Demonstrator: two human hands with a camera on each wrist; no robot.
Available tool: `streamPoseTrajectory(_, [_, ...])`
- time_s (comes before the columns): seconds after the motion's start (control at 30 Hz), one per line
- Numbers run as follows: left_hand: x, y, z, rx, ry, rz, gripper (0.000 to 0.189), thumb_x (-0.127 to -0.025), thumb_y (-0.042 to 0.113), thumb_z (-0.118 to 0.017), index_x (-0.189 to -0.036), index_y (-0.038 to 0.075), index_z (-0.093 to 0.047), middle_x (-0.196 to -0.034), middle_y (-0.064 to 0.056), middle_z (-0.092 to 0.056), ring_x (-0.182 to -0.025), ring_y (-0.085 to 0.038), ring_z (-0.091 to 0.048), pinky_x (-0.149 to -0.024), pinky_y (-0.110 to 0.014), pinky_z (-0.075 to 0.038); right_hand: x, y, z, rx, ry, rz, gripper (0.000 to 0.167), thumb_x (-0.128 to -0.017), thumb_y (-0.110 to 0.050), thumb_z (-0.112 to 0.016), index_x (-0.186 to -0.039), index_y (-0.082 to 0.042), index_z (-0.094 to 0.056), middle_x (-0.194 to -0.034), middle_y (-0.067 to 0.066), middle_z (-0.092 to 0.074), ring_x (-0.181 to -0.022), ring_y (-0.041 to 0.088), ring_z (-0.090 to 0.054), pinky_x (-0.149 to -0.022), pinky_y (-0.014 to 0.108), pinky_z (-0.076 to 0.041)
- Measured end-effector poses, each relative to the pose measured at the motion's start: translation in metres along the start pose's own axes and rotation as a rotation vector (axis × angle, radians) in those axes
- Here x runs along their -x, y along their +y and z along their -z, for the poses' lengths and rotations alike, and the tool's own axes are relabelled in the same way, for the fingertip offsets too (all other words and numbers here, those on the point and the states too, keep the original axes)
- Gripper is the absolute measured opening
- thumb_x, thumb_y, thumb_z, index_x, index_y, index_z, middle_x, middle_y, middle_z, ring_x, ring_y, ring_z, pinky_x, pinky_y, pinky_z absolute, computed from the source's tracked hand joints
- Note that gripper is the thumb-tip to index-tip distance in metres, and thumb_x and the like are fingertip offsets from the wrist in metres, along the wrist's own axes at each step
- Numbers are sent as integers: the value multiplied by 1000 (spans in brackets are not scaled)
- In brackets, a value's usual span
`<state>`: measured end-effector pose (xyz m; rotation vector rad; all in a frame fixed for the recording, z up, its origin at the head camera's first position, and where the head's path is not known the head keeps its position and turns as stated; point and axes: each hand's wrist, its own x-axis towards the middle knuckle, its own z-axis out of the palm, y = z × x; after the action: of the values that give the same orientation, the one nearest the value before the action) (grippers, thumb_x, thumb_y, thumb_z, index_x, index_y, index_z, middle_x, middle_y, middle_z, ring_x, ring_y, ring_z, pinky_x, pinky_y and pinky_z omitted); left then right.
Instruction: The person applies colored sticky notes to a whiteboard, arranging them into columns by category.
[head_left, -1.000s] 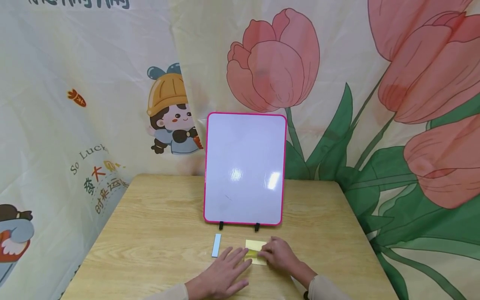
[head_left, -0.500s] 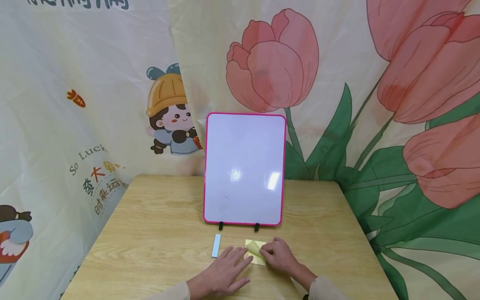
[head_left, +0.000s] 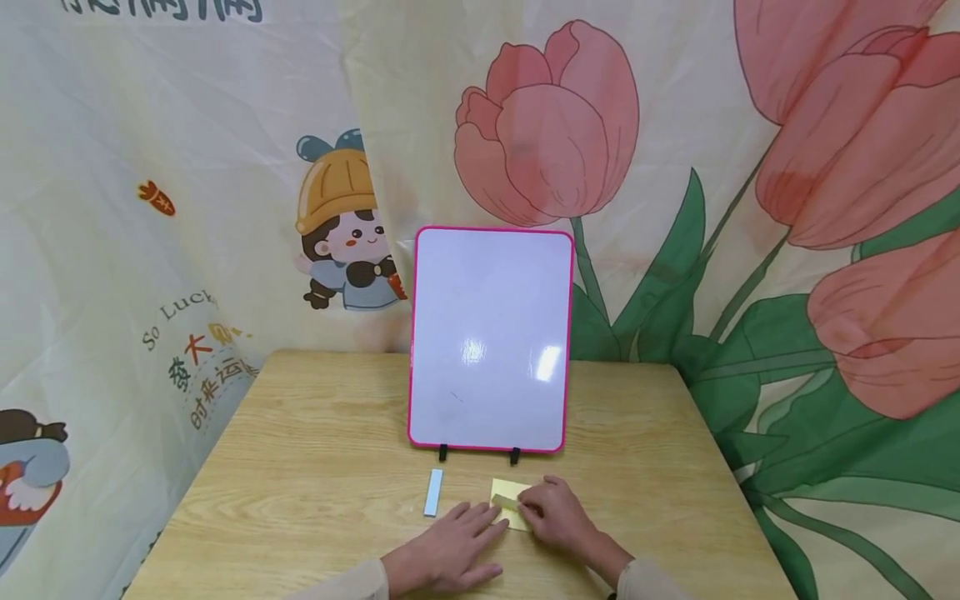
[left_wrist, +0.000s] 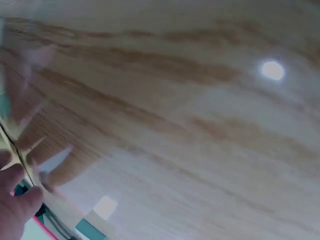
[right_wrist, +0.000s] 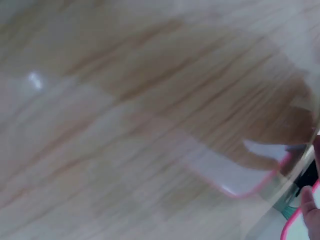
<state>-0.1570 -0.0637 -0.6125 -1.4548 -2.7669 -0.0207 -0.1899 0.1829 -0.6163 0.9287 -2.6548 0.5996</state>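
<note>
A pale yellow square sticky note [head_left: 513, 486] lies on the wooden table in the head view, partly covered by both hands. Part of its paper stands up in a darker fold. The thumb and fingers of my right hand [head_left: 561, 517] pinch this raised part at the right side. My left hand [head_left: 450, 546] lies palm down with fingers extended, its fingertips on the note's left part. Just beyond it is a light blue paper strip [head_left: 433, 492], untouched. Only fingers of the left hand [left_wrist: 17, 210] and right hand [right_wrist: 311, 215] show in the wrist views.
A whiteboard [head_left: 489, 333] with a pink frame stands upright behind the papers on small black feet [head_left: 514, 456]. The wooden table [head_left: 300, 467] reaches back to a printed cloth backdrop [head_left: 690, 108] with tulips and cartoon figures.
The raised part of the yellow sticky note has changed shape in my right hand, from a flat band to a curl to a darker fold. My left hand has shifted slightly right.
</note>
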Motion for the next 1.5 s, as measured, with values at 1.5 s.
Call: streamPoseTrajectory(1.5, [1, 14, -8, -111, 8, -15, 89, -93, 77, -23, -150, 10, -42, -153, -7, -43, -140, -21, -43, -102, -55, -44, -35, 37, 5, -498, -29, -484, 17, -92, -25, -70, -91, -12, -80, -66, 6, -70, -51, 1, -46, -50, 19, -41])
